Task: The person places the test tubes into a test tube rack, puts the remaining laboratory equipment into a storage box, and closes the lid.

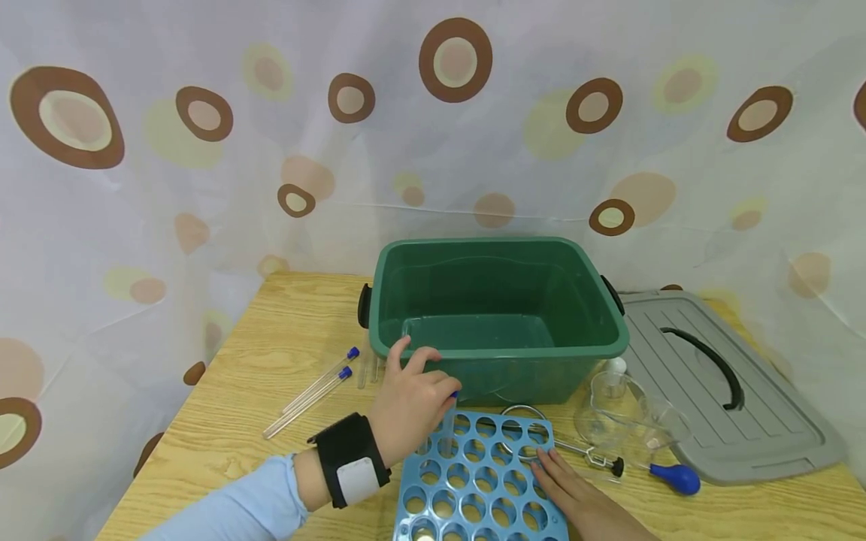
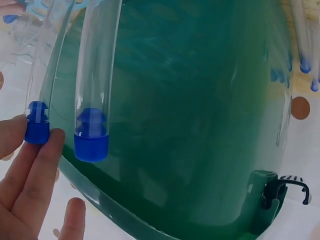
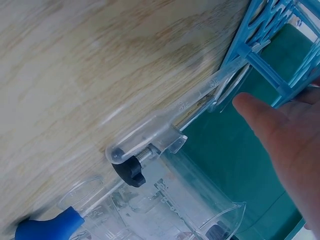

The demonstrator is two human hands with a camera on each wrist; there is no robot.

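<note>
Blue-stoppered, clear and slender, the test tube [image 1: 448, 430] is upright at the light-blue rack [image 1: 471, 491], lower centre of the frame; our left hand [image 1: 414, 398] pinches its top, our right hand [image 1: 583, 492] rests straight-fingered on the rack.

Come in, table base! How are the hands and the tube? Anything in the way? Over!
Left hand pinching blue-capped tube by its cap, at blue rack. Right hand on rack's edge. Green tub close behind, seemingly not blocking.
</note>
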